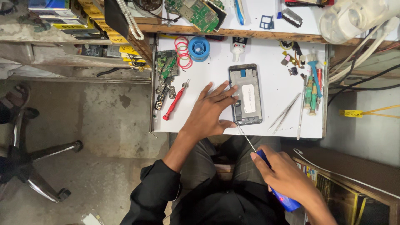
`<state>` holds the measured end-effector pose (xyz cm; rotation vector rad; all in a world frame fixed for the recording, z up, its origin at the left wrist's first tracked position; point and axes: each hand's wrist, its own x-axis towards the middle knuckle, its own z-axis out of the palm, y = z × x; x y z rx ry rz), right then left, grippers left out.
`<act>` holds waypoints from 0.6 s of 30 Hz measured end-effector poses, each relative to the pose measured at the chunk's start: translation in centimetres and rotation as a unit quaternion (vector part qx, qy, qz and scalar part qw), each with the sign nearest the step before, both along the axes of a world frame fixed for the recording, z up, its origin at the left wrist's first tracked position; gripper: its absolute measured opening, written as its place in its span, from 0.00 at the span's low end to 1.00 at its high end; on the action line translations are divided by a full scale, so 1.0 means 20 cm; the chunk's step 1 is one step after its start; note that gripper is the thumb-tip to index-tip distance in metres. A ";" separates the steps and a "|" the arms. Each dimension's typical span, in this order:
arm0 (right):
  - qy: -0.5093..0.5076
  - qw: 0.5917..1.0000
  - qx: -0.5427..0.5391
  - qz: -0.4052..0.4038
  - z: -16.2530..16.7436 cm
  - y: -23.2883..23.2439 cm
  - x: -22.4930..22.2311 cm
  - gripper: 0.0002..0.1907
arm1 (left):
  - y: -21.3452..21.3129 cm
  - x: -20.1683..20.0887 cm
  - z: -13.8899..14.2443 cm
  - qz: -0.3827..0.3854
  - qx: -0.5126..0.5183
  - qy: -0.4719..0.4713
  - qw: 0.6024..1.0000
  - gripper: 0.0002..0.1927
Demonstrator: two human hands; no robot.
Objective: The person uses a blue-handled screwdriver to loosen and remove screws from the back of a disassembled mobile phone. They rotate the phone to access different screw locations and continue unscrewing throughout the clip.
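- My left hand [210, 110] lies flat, fingers spread, pinning the opened phone [246, 94] on the white mat [208, 71].
- My right hand [283, 173] grips the blue-handled screwdriver [271, 177], its tip touching the phone's lower left edge.
- A red screwdriver [175, 101] lies just left of my left hand.

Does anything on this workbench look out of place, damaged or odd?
Nothing stands out. The opened phone lies flat on the white mat, steadied by the left hand, while the right hand holds a blue-handled screwdriver to it. Loose circuit boards and tools lie alongside.
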<state>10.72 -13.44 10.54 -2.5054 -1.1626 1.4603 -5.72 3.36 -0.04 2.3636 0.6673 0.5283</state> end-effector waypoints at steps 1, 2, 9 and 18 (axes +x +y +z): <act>0.009 1.000 -0.006 -0.007 0.00 0.00 0.00 0.23 | 0.00 0.00 0.00 0.002 0.001 0.000 1.000 0.39; 0.018 1.000 -0.010 -0.014 0.00 0.01 0.01 0.22 | 0.00 0.00 0.01 0.004 0.003 0.001 1.000 0.39; 0.070 0.997 -0.012 -0.004 -0.01 0.06 0.02 0.21 | 0.00 0.01 0.03 0.007 -0.008 0.013 1.000 0.39; 0.077 0.997 0.028 0.012 -0.03 0.09 0.01 0.19 | 0.02 0.02 0.06 0.009 -0.009 0.038 0.999 0.38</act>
